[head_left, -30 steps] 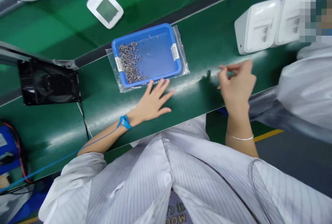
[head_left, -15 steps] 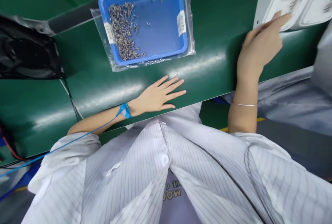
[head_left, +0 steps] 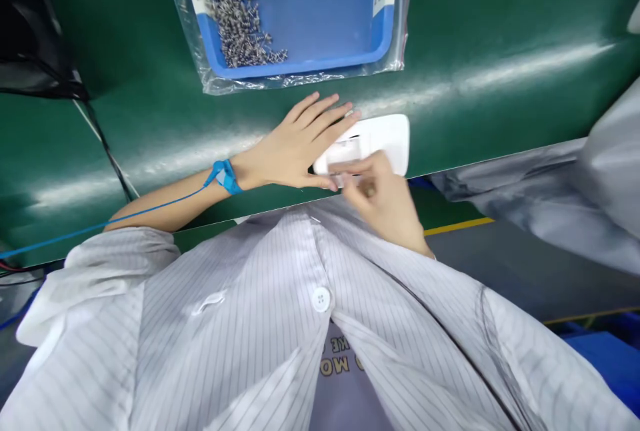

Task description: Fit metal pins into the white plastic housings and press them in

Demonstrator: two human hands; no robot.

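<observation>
A white plastic casing with rounded corners and a recessed panel lies at the near edge of the green bench. My right hand grips its near side, fingers bent over the recess and thumb at the edge; motion blurs the fingertips. Flat and spread, my left hand meets the casing's left end, with the fingers along its far corner and the thumb by its near corner. A blue wrist strap with a cord is around my left wrist.
Beyond my hands, a blue tray of small metal screws rests on a clear plastic bag. A black fan with cables stands at the left. Another person's grey sleeve shows at the right.
My right hand has come left from the white casings at the right, bringing one in front of me to my left hand. The view has shifted, so the tray appears higher and nearer.
</observation>
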